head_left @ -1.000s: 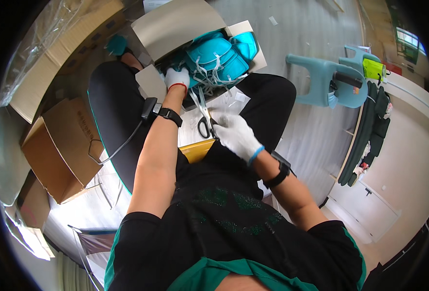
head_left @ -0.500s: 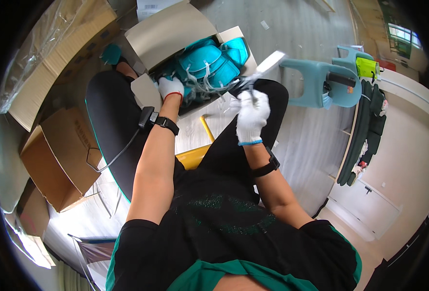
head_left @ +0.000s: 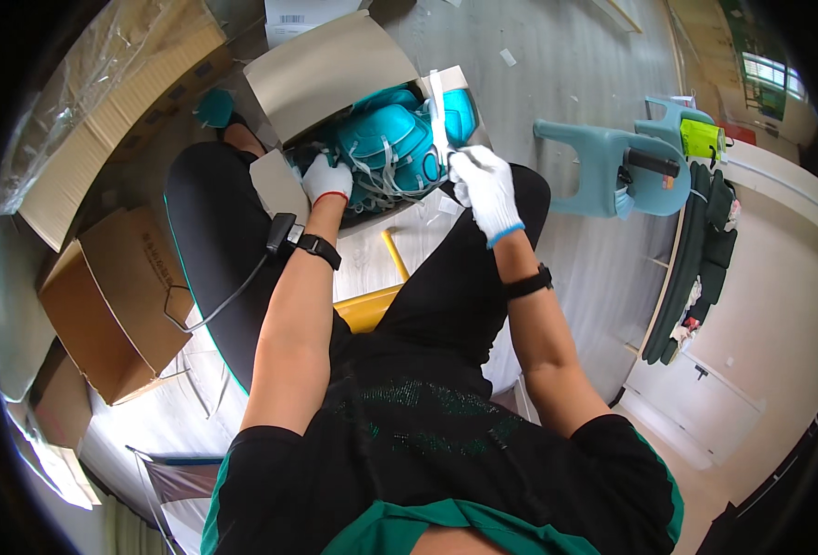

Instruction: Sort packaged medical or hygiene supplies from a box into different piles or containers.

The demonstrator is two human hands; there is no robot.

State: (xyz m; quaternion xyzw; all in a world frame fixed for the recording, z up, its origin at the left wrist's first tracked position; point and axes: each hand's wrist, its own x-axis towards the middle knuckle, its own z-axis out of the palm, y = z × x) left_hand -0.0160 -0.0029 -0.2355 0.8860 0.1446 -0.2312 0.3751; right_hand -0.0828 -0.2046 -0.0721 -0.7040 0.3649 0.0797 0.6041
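Note:
An open cardboard box (head_left: pixel 330 69) stands between my knees, filled with teal cup-shaped face masks (head_left: pixel 376 131) whose pale straps lie tangled over them. My left hand (head_left: pixel 326 178), in a white glove with a red cuff, reaches into the box's left side. Its fingers are bent beside the masks, and what they grip is hidden. At the box's right edge, my right hand (head_left: pixel 488 190), gloved in white with a blue cuff, pinches the dark handle of a pair of scissors (head_left: pixel 438 116). The long pale blades point away from me over the masks.
Blue plastic stools (head_left: pixel 584 166) stand at right, with a lime-green bag (head_left: pixel 700 139) behind. A brown carton (head_left: pixel 117 305) lies open at left, below a large plastic-covered carton (head_left: pixel 122 102). A loose teal mask (head_left: pixel 214 108) is near my left foot. Something yellow (head_left: pixel 367 307) is under me.
My right hand has turned, and the scissors have swung from pointing right to lying over the box. My left hand has shifted slightly within the box.

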